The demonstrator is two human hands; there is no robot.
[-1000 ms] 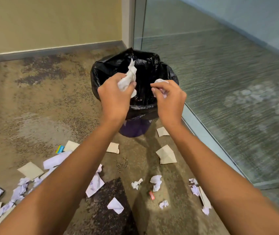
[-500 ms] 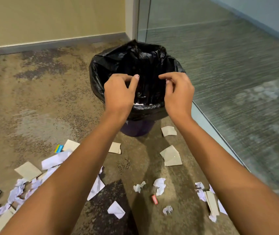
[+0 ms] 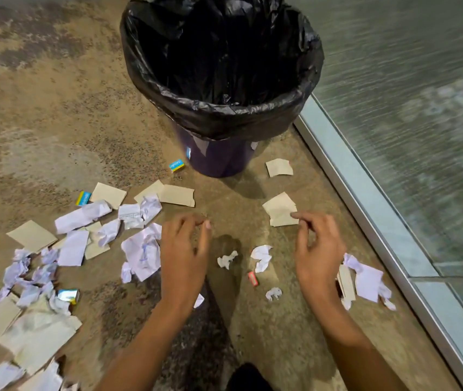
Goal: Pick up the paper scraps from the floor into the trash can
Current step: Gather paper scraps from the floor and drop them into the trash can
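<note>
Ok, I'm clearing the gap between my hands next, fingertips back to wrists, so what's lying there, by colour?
White paper scraps: 4, one partly hidden by the left hand's wrist
Tan paper piece: 1, by the right hand's fingertips
Red scrap: 1
Total: 6

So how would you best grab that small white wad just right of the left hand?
Pinch the wad across its bunched middle, coming down from above. It is crumpled into a raised lump with bare floor around it, so fingers can close on both sides.
</note>
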